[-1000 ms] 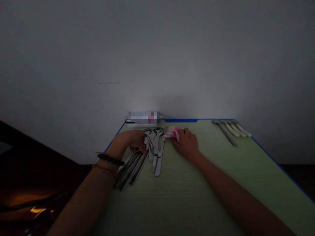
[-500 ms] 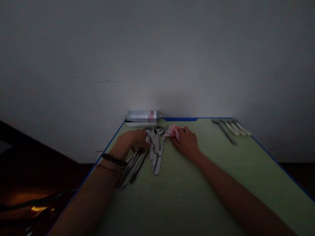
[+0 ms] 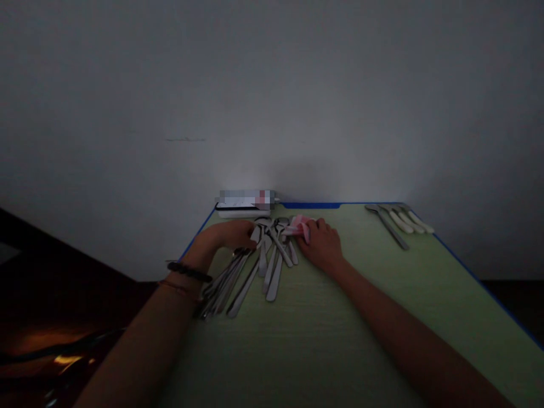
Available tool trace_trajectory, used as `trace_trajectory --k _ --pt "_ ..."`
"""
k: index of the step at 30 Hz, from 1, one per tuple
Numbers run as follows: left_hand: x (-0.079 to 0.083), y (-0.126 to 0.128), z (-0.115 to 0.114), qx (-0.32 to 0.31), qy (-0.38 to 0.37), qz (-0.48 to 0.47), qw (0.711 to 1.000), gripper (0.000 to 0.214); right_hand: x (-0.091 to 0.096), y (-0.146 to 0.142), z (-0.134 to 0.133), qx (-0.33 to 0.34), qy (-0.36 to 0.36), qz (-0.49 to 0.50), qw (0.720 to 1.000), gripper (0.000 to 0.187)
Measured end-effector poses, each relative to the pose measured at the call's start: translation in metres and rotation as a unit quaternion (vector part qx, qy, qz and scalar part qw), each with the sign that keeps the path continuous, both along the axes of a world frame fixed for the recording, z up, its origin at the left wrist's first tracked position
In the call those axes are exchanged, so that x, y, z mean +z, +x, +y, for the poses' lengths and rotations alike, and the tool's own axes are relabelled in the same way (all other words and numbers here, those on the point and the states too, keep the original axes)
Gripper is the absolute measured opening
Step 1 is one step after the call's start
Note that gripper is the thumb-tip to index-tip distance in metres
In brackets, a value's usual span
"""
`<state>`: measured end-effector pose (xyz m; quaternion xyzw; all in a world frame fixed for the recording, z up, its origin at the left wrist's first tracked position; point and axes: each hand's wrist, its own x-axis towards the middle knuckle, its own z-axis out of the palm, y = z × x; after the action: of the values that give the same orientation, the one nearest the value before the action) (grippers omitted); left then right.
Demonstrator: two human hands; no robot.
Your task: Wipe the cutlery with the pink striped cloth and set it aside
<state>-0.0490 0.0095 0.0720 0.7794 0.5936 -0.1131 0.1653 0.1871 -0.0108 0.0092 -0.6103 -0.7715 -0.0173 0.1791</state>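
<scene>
My left hand (image 3: 238, 233) reaches over a spread of metal cutlery, its fingers bent and closed at a shiny spoon (image 3: 256, 233). Several metal handles (image 3: 221, 286) fan out below that wrist. Just right of my left hand, more spoons (image 3: 276, 275) lie crossed over one another, bowls toward the wall. My right hand (image 3: 322, 242) rests on the table with its fingers curled round a crumpled pink cloth (image 3: 300, 225). The cloth touches the cutlery at its left; part of it is hidden under the hand.
A long-handled metal utensil (image 3: 393, 232) and several white-handled pieces of cutlery (image 3: 400, 220) lie at the far right. A phone-like device (image 3: 244, 203), partly blurred out, stands at the back left against the wall (image 3: 272, 102). The pale green table (image 3: 297, 345) has a blue edge.
My left hand has shifted slightly left and up. The spoons beside it have spread apart, one now slanting toward the right hand. My right hand stays on the cloth.
</scene>
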Motion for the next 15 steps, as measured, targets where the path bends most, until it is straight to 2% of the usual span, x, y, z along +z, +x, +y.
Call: trace_trajectory --k 6,10,15 --pt "-0.002 -0.004 0.000 -0.020 -0.018 -0.060 0.998 0.020 -0.001 0.000 0.001 0.000 0.006 0.008 1.000 0.040" --pt "0.005 0.003 -0.003 -0.036 -0.025 -0.105 0.994 0.029 0.001 0.000 0.000 0.004 0.005 0.019 1.000 0.042" --pt "0.010 0.008 -0.004 -0.050 -0.036 -0.134 0.989 0.024 0.002 0.000 -0.001 0.003 0.002 0.016 1.000 0.043"
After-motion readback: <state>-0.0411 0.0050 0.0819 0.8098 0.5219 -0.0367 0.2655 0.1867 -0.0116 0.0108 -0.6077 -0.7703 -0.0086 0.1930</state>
